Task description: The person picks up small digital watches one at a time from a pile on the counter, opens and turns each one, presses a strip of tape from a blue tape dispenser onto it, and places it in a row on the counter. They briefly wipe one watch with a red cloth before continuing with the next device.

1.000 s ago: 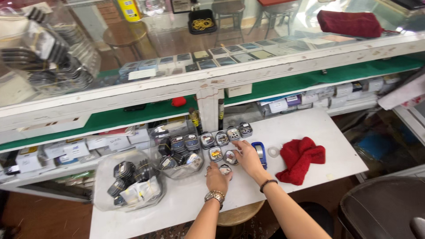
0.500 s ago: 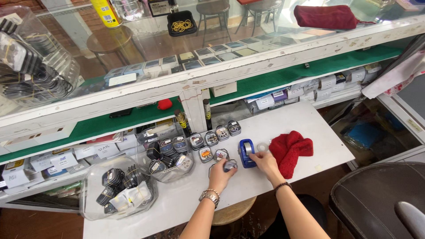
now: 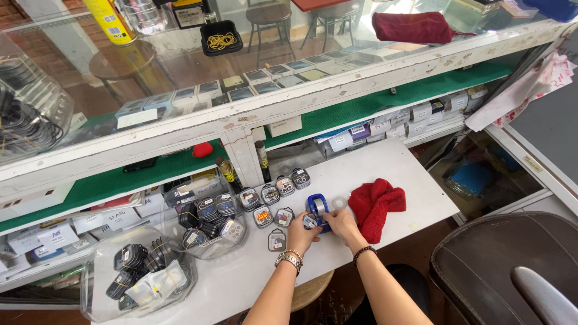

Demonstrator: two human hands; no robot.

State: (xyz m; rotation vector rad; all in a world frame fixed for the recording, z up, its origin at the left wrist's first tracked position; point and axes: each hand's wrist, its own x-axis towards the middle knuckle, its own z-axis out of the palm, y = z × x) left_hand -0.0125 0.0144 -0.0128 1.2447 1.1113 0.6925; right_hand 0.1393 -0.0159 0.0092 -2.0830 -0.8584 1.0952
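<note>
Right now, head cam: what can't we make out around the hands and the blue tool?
- Blue tool: lower part hidden behind both hands.
- Small round piece at the left hand: too small to tell its kind.
- Right hand: fingertips hidden behind the tool, grip unclear.
- Plastic bag: contents blurred by the film.
- Grey chair: cut off by the frame edge.

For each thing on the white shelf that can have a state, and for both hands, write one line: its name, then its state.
Left hand: closed on a small round watch, at the blue tool.
Right hand: gripping the blue tool.
Blue tool: upright on the shelf, between both hands.
Red cloth: crumpled, lying apart from the hands.
Watches: laid out in rows, untouched.
Plastic bags: open, filled with watches.
White ring: lying flat beside the tool.
</note>
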